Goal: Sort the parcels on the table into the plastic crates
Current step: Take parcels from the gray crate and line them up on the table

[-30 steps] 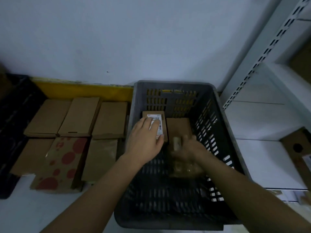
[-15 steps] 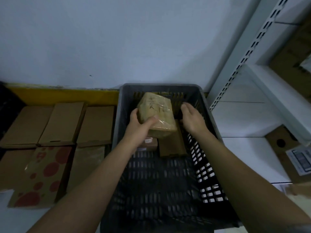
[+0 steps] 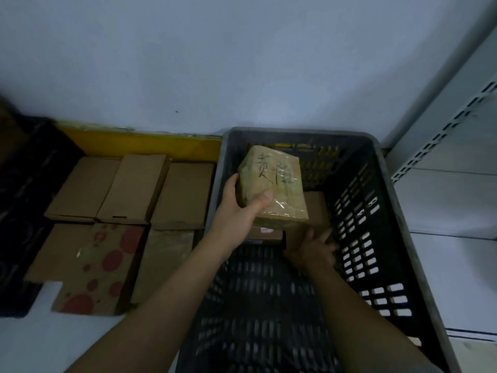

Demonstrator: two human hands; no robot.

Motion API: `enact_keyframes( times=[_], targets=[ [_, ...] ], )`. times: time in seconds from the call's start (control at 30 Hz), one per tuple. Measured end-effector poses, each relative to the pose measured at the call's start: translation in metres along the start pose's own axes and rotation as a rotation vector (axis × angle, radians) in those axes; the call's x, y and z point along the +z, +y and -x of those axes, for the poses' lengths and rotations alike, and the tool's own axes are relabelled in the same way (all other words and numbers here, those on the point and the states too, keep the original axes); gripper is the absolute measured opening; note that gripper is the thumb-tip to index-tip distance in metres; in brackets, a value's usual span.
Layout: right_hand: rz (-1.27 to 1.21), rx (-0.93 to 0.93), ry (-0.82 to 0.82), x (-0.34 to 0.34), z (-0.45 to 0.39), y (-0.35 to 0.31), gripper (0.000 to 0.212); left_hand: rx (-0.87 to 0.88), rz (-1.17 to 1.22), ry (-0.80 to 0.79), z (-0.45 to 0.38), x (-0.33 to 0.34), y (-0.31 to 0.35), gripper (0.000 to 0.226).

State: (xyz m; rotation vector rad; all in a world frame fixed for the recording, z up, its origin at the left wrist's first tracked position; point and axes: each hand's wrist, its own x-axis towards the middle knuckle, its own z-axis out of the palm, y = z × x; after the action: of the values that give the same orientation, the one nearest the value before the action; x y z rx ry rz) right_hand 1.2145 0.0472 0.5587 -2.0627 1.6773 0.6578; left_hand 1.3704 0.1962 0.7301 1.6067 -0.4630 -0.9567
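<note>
Head view shows the left hand (image 3: 236,211) holding a taped, handwritten parcel (image 3: 273,188) in its grip above the grey crate (image 3: 376,211) at centre right, while the right hand (image 3: 313,250), grip apparently released, steadies a cardboard box (image 3: 316,208) inside, so setting it down probably comes next.

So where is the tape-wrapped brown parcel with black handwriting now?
The tape-wrapped brown parcel is held in the left hand, above the grey plastic crate, over its far left corner.

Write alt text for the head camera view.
The left hand grips a tape-wrapped parcel with handwriting over a dark plastic crate, while the right hand reaches to a brown box on the crate floor. More cardboard parcels lie left of it.
</note>
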Motion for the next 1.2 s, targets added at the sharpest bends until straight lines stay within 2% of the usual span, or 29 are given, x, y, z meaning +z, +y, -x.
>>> enact_keyframes(
  times=[0.13,0.27,0.37,0.53,0.7,0.83,0.97,1.1,1.2],
  targets=[
    [0.035,-0.05,0.075,-0.032,0.01,0.008,0.132,0.029,0.01,0.01,-0.002,-0.001,0.01,0.105],
    [0.015,-0.128,0.076,-0.102,0.036,0.011,0.133,0.098,0.067,0.037,0.0,-0.003,0.033,0.101],
    [-0.022,-0.167,0.169,-0.154,0.076,0.011,0.124,0.134,0.127,0.106,0.005,-0.012,0.051,0.105],
    [-0.203,-0.244,0.38,-0.192,0.142,0.022,0.12,0.169,0.308,0.224,0.027,-0.046,0.059,0.074],
    [-0.286,-0.479,0.557,-0.168,0.192,-0.026,0.094,0.118,0.416,0.412,0.05,-0.115,0.037,0.067],
    [-0.321,-0.591,0.584,-0.136,0.226,-0.083,0.09,0.105,0.464,0.555,0.071,-0.177,0.016,0.076],
    [-0.253,-0.677,0.611,-0.114,0.257,-0.146,0.089,0.102,0.438,0.661,0.077,-0.245,0.002,0.067],
    [-0.216,-0.657,0.608,-0.083,0.284,-0.215,0.091,0.087,0.414,0.693,0.074,-0.319,-0.013,0.052],
    [-0.19,-0.564,0.544,-0.049,0.296,-0.268,0.092,0.064,0.371,0.644,0.063,-0.374,-0.027,0.054]
  ],
)
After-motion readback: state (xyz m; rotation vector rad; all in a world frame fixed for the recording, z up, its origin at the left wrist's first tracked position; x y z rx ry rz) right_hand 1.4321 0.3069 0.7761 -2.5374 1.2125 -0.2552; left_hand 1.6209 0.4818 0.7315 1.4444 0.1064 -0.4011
